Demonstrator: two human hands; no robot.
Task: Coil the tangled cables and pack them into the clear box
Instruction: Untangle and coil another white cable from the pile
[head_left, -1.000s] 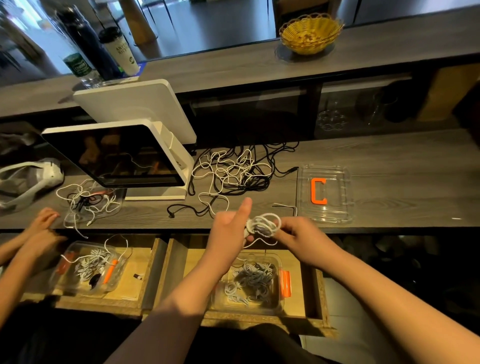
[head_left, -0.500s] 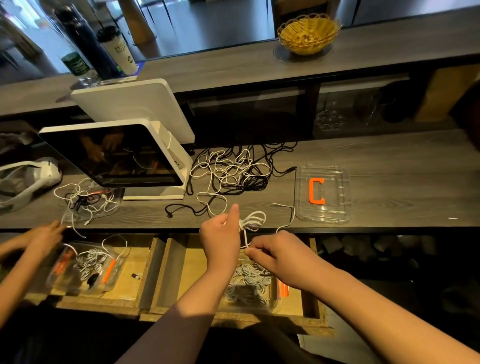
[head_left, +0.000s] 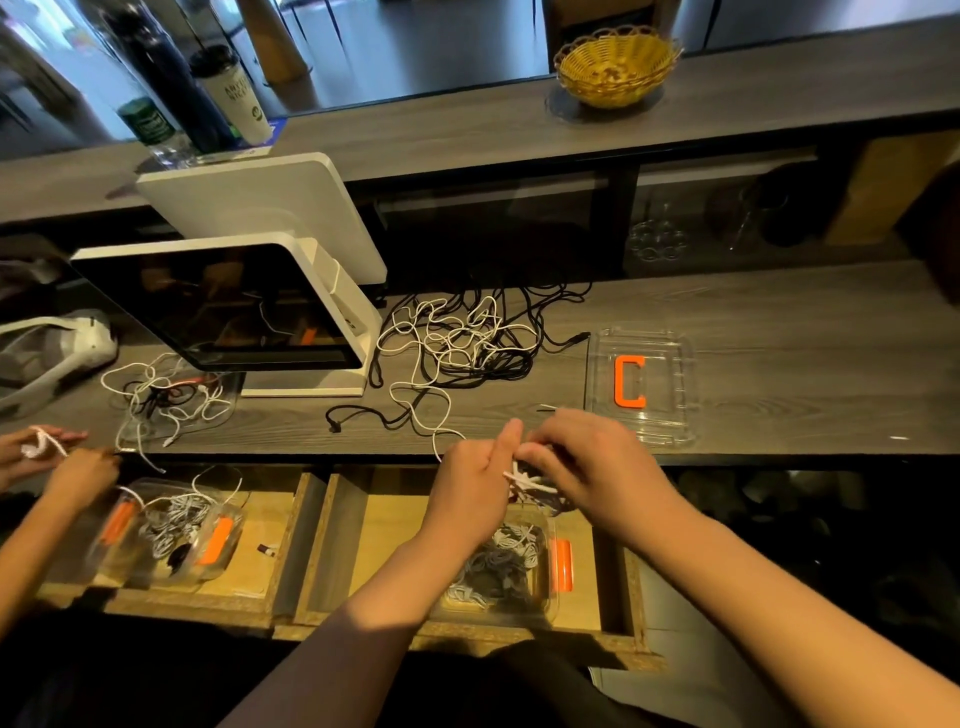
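White cable coil (head_left: 522, 475) is pinched between the left hand (head_left: 470, 480) and right hand (head_left: 584, 462) in the head view, both closed on it at the counter's near edge. Directly beneath the grip, the clear box (head_left: 540, 603) sits in an open drawer (head_left: 618, 587), already holding coiled cables. Beyond the grip lies the tangled cable pile (head_left: 457, 343) on the grey counter (head_left: 805, 332); to its right, just past the right hand, rests the clear lid (head_left: 670, 364).
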